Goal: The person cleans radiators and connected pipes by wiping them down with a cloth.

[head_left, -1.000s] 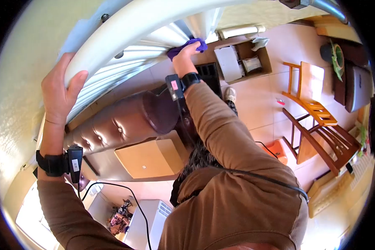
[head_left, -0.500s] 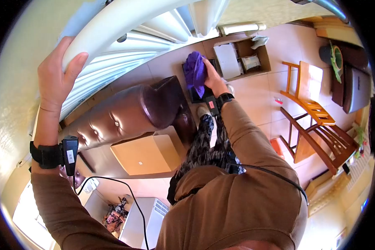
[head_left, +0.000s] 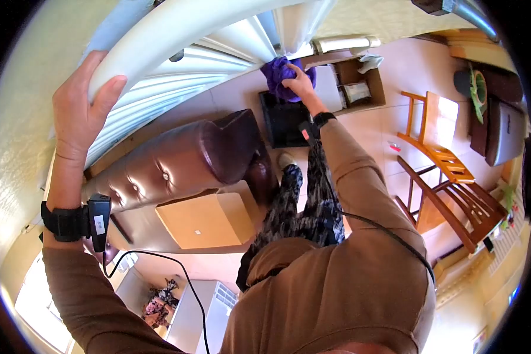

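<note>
A white radiator (head_left: 197,66) with a thick rounded top pipe (head_left: 159,38) stands along the wall. My left hand (head_left: 82,112) is wrapped round the near end of that pipe, thumb on one side and fingers on the other. In my right hand (head_left: 301,86) is a bunched purple cloth (head_left: 275,75). The cloth lies close to the far lower end of the radiator; whether it touches the fins I cannot tell. My palm hides part of it.
A brown tufted leather sofa (head_left: 159,162) holds an open cardboard box (head_left: 203,221). Beyond it are a black flat item (head_left: 283,121) on the tiles and a box of packets (head_left: 369,100). Wooden chairs (head_left: 436,135) stand at the right. A black cable (head_left: 189,277) hangs near my left arm.
My right hand has moved up and away from me with the purple cloth, toward the radiator's far end, uncovering the black flat item. The left hand has kept its place on the pipe.
</note>
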The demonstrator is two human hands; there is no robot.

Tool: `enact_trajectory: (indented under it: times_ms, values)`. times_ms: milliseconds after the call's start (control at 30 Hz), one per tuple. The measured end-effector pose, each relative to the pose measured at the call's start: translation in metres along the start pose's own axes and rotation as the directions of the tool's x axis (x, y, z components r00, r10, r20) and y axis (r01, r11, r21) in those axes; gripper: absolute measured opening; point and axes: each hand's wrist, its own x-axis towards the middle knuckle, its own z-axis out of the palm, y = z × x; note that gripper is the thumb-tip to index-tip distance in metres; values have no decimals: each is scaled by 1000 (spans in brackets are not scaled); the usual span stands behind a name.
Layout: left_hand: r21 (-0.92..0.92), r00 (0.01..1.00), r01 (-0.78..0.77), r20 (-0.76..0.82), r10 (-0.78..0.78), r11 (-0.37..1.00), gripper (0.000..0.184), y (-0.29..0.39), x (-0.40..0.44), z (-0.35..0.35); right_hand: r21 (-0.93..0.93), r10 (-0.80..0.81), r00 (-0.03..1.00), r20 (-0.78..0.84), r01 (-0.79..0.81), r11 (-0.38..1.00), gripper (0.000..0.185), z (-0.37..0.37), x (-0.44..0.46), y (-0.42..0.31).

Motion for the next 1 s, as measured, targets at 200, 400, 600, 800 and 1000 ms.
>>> enact_trajectory:
  times_ms: [200,400,600,800,1000]
  values:
    - [-51,997,57,62,-54,997,39,4,1,-4,545,320,861,396,-501,672,33,9,21,-8]
    - [-43,1000,-13,26,14,999,36,2,0,-2,597,325,739,589,-670,441,19,16,-38,-30]
    - [-23,1000,-7,17,8,1000,45,4,6,-6,839,-48,838,543,-540,66,36,63,-76,-110]
    - [30,999,-30,21,29,999,43,9,5,-8,950,-62,955,290,-295,-102,19,109,-115,-204]
    - [67,999,51,-3,-51,996,47,11,2,-15,974,-234,951,205,-222,-48,34,70,-194,-316]
